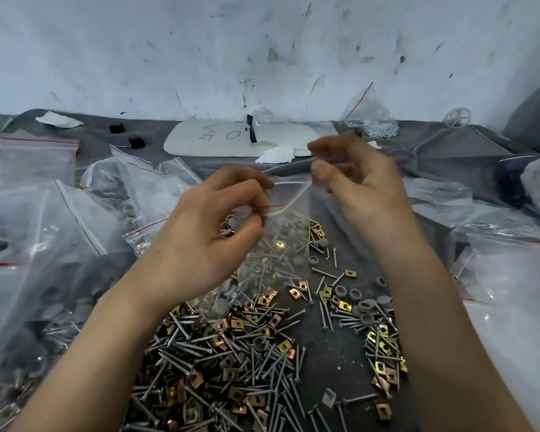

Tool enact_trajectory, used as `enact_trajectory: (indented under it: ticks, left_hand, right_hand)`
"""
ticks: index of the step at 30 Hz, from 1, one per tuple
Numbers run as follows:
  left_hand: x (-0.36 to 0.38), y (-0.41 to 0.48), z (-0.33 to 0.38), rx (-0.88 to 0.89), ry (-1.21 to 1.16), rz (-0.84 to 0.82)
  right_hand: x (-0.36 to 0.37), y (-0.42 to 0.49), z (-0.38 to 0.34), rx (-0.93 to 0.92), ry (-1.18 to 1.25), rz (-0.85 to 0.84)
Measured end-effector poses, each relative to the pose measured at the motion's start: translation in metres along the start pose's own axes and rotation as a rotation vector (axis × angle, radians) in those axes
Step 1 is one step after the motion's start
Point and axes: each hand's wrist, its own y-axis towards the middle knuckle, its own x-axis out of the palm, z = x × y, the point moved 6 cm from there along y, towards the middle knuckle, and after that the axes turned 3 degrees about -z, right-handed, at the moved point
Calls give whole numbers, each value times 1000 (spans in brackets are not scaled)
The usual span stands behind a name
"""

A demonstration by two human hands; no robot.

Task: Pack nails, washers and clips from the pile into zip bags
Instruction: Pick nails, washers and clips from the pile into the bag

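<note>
Your left hand is pinching one end of the red-lined top edge of the zip bag, and your right hand, blurred, is pinching the other end. The bag is hanging above the pile; filled bags are crowding both sides.

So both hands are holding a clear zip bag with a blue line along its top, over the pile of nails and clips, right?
Not quite: the line along the top of the zip bag is red, not blue, as the head view shows. The rest holds: the left hand and the right hand hold it over the pile of nails and clips.
</note>
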Motion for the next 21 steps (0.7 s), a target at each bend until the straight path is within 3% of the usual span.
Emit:
enact_trajectory:
  ticks: [3, 5, 9, 12, 21]
  left_hand:
    - [-7, 0, -5, -40, 37, 87]
    - [-11, 0, -7, -55, 57, 120]
    - [-14, 1, -10, -82, 32, 140]
    - [-14, 1, -10, -82, 15, 141]
    - [-16, 0, -10, -77, 23, 143]
  right_hand:
    - [10, 3, 47, 223, -102, 48]
    - [28, -2, 73, 294, -290, -107]
    - [62, -16, 97, 264, -576, -353]
    - [71, -20, 100, 267, -746, -398]
    - [72, -22, 97, 259, -755, -465]
